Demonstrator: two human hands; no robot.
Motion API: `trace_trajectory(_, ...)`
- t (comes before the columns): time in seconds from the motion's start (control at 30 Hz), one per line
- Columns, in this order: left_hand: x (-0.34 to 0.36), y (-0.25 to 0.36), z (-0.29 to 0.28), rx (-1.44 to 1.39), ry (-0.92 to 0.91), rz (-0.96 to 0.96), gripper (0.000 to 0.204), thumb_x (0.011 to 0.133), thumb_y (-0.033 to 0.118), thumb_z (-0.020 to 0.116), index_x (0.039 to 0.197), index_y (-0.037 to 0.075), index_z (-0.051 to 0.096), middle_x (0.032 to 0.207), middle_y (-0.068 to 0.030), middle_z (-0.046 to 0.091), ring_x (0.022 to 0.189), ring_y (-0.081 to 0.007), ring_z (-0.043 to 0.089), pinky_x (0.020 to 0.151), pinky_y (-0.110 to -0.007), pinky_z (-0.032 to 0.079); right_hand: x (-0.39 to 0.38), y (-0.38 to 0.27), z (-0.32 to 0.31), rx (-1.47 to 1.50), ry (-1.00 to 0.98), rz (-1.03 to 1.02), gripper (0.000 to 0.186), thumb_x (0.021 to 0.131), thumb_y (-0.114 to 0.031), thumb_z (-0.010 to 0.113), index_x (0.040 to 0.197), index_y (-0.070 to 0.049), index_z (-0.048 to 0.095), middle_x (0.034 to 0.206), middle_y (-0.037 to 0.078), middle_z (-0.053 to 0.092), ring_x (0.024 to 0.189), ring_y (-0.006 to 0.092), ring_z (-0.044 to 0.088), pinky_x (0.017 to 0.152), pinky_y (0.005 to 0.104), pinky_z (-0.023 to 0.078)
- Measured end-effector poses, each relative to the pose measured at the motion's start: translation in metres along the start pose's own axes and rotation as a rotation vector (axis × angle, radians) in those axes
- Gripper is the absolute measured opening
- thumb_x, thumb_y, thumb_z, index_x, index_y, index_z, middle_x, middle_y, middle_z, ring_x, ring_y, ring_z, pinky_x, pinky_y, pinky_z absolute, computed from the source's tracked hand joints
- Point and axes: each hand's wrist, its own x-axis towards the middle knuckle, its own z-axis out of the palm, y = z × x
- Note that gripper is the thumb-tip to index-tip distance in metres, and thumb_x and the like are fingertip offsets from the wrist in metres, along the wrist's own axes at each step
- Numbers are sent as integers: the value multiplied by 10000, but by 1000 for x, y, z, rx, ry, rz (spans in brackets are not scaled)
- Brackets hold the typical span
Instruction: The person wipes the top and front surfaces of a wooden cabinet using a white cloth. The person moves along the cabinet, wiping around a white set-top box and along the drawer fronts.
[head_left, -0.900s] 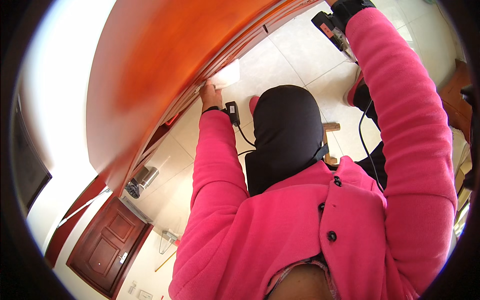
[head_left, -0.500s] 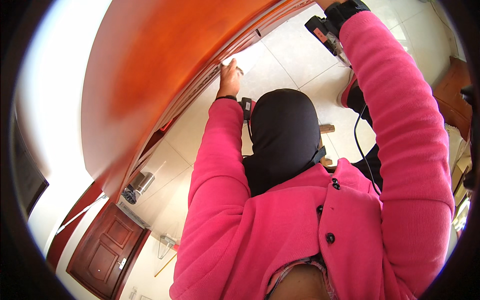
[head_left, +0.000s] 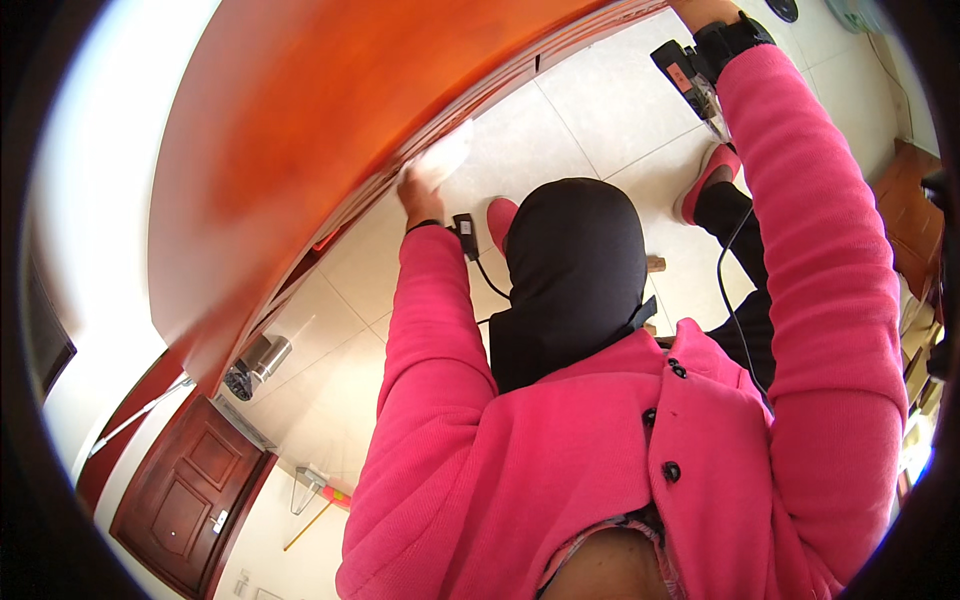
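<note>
At the carved edge of a glossy orange-brown wooden piece of furniture [head_left: 330, 110], my left hand [head_left: 420, 197] is closed on a thin white cloth [head_left: 447, 152]. The cloth is blurred and spreads out past the fingers, against the furniture's edge. My right hand [head_left: 703, 12] reaches up to the top rim of the picture, near the far end of the same edge. Its fingers are cut off there, so their grip is hidden. Each wrist carries a black strap with a small black box, one by the left wrist [head_left: 465, 236] and one by the right [head_left: 684, 76].
Pale floor tiles [head_left: 590, 110] lie below, with my pink shoe [head_left: 708, 180] on them. A black rounded covering [head_left: 575, 270] blocks the middle. Farther off are a metal cylinder [head_left: 264, 357], a dark red door [head_left: 190, 490] and brown wooden furniture [head_left: 905, 205] at the right.
My left hand has moved left and down along the furniture's edge with the white cloth. My right arm has shifted a little to the right, and the view has tilted slightly.
</note>
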Motion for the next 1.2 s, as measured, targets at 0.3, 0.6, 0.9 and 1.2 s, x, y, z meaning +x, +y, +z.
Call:
trace_trajectory(0.3,-40,-104,-50,-979,610,-985,425,1004,232,523,1359,0,499,1372,-136,574,1234,-298,573,1024,-451,497,-1,7,-1,1,-7,-11,271,918,-260,573,1070,-72,697,1144,87,689,1133,271,604,993,390,427)
trace_trajectory(0.6,2,-62,-17,-1335,540,-908,378,1054,246,424,1326,6,529,1327,-111,602,1203,-271,589,1029,-405,499,5,4,-3,-2,4,-28,273,921,-267,568,1063,-73,698,1137,93,689,1118,286,610,988,391,433)
trace_trajectory(0.9,22,0,25,-660,38,-483,389,1029,106,464,1327,-145,453,1370,-242,506,1242,-349,572,1006,-403,554,9,-5,0,4,9,-56,256,906,-256,580,1035,-71,701,1109,96,694,1100,290,614,971,391,441)
trace_trajectory(1.2,60,101,69,-1560,73,-812,403,1005,167,532,1368,0,478,1347,-116,531,1203,-310,583,997,-382,529,3,-1,-1,10,7,-28,251,903,-250,578,1027,-69,700,1105,88,693,1087,281,616,961,389,442)
